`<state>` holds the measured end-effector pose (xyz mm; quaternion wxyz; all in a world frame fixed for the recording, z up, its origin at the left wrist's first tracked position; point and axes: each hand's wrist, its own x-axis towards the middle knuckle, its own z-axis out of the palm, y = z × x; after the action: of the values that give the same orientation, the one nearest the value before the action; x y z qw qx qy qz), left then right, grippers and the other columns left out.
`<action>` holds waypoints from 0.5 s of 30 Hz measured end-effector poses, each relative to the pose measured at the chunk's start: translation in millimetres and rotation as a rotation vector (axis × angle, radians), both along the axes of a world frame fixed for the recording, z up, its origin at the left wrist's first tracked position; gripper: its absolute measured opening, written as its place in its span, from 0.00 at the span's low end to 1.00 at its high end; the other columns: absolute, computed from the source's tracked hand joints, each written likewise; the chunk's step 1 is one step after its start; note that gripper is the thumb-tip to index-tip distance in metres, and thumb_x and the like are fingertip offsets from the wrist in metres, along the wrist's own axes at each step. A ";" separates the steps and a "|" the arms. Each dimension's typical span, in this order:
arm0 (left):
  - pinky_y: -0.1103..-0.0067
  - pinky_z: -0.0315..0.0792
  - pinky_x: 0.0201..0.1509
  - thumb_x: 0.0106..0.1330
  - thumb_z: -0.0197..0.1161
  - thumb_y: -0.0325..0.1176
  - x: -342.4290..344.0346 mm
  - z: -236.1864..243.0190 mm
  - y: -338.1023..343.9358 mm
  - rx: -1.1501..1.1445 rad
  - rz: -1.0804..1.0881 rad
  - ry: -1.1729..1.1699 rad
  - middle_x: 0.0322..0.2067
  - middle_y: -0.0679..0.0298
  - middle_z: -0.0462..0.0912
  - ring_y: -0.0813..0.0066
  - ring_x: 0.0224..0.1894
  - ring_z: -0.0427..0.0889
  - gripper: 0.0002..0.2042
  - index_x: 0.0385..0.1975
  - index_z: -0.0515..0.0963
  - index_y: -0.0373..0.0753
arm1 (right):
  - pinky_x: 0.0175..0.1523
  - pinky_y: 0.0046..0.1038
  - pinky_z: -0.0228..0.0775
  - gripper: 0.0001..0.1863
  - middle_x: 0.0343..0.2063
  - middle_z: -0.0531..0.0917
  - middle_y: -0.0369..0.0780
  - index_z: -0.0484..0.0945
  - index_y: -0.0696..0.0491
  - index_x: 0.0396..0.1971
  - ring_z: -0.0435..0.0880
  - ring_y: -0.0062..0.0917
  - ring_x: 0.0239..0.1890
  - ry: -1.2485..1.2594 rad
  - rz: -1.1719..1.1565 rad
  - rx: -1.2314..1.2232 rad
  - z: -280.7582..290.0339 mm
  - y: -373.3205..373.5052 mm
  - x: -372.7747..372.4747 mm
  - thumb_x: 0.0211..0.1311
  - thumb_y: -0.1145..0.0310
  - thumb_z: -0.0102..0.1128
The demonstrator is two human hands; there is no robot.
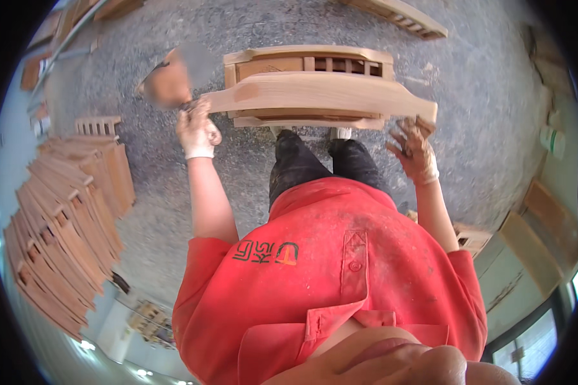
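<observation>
A long, curved wooden board (321, 90) with stepped ends lies across the space between my hands. My left hand (198, 131), in a stained whitish glove, has its fingers closed at the board's left end. At the right end, the fingertips of my right hand (416, 151) overlap the wood, while its other fingers stick out apart; that glove is stained too. Underneath and behind the board is a wooden frame piece (270, 66) with slatted openings, partly hidden. A blurred, brownish object (170, 80) sits just beyond my left hand and cannot be made out.
Tall rows of wooden panels (64, 224) lean together on the left. A slatted wooden piece (401, 16) lies at the far edge of the speckled grey floor (481, 83). Boards (530, 250) rest against the wall on the right. My legs (298, 160) stand close to the frame piece.
</observation>
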<state>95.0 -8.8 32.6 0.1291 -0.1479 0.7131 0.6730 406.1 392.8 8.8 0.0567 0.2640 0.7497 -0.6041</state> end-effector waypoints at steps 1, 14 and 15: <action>0.83 0.52 0.05 0.65 0.61 0.36 -6.8 -4.6 -16.2 0.066 -0.032 -0.082 0.38 0.58 0.84 0.78 0.08 0.67 0.11 0.45 0.77 0.42 | 0.51 0.26 0.75 0.31 0.53 0.76 0.37 0.66 0.50 0.59 0.79 0.29 0.53 -0.055 -0.037 0.035 4.7 -0.1 -3.1 0.54 0.85 0.61; 0.54 0.79 0.40 0.59 0.65 0.34 -57.4 -35.4 -54.1 0.469 -0.278 -0.422 0.40 0.55 0.77 0.59 0.38 0.81 0.22 0.54 0.72 0.40 | 0.48 0.22 0.74 0.28 0.37 0.79 0.33 0.68 0.52 0.59 0.80 0.22 0.38 0.232 -0.818 -1.036 18.8 -32.0 -36.3 0.56 0.75 0.64; 0.54 0.80 0.42 0.60 0.64 0.34 -58.2 -30.7 -49.5 0.441 -0.285 -0.452 0.42 0.54 0.76 0.56 0.41 0.81 0.24 0.56 0.70 0.41 | 0.48 0.22 0.74 0.28 0.37 0.79 0.33 0.68 0.52 0.59 0.80 0.22 0.38 0.237 -0.824 -1.029 9.2 -32.6 -37.0 0.56 0.75 0.64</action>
<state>36.8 -58.3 1.9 0.4053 -0.1605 0.5173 0.7365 369.1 360.3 18.0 -0.1427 0.3999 0.2050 -0.8819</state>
